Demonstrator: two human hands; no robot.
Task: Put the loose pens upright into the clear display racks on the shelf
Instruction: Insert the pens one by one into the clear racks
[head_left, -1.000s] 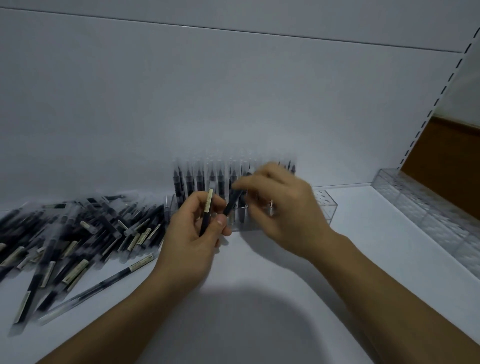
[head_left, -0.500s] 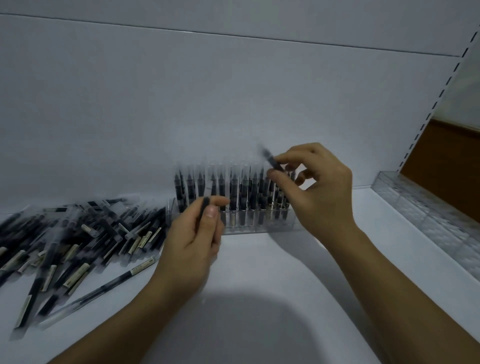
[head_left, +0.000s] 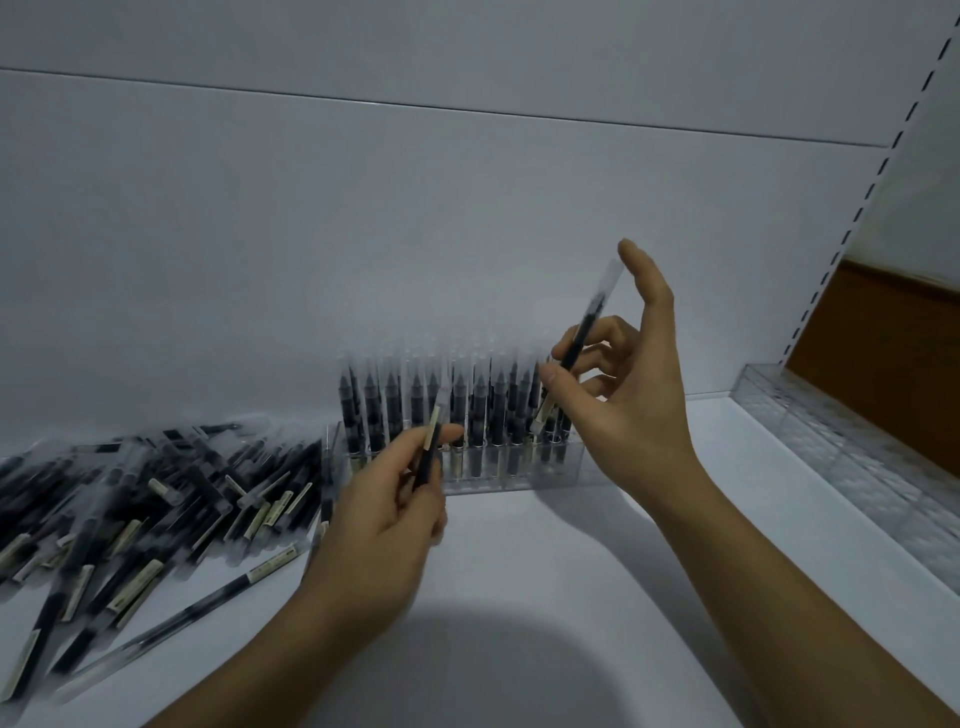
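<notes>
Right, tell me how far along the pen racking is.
Done: one clear rack looks nearly full of upright pens. In hand: the right hand holds a raised pen, the left hand a second pen. Left: the loose pile, and the racks at right look empty.

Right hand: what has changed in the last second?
The right hand rose from in front of the rack to its right end, swinging its pen nearly upright, clear end up, forefinger now straightened. The left hand still holds a second pen before the rack; rack and loose pile unchanged.
</notes>
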